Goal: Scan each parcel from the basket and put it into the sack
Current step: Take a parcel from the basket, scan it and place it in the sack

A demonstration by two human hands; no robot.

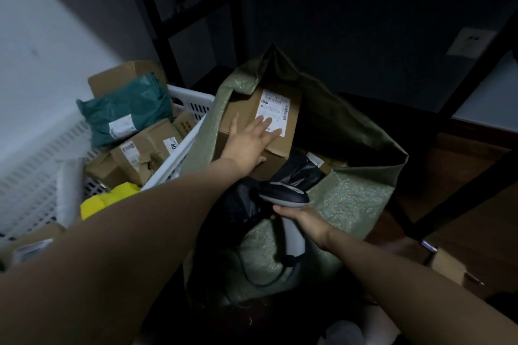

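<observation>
Pressing flat on a cardboard box (291, 109) in the mouth of the green sack (356, 193), the person's left hand (252, 140) lies with fingers straight and spread, fingertips (266, 121) over the box's white label (273, 105), curled round nothing. The box sits high in the sack, tilted, label face up toward the camera, above a black bag (300, 171). In the dim light it is hard to tell whether it lies settled or leans on the sack's far wall. The right hand (305, 223), nearer the body and low over the sack's near side, grips the handle of the scanner (286, 194), whose dark head points away toward the box, cable (252, 274) trailing down. The white basket (179, 154) stands just beside the sack on the left, its rim against the sack's cloth, holding a green mailer (126, 109), taped cartons (145, 148) and a yellow packet (112, 200). Judged by where it lies, this box is as good as delivered, and the basket's load is not yet scanned. The coming move turns on that side-by-side layout: the next parcel lies left of the left hand, across the basket rim. That hand is the nearer and the free one, while the right is taken up with the scanner. The cartons nearest the rim lie with their long sides roughly along it, labels partly up.
</observation>
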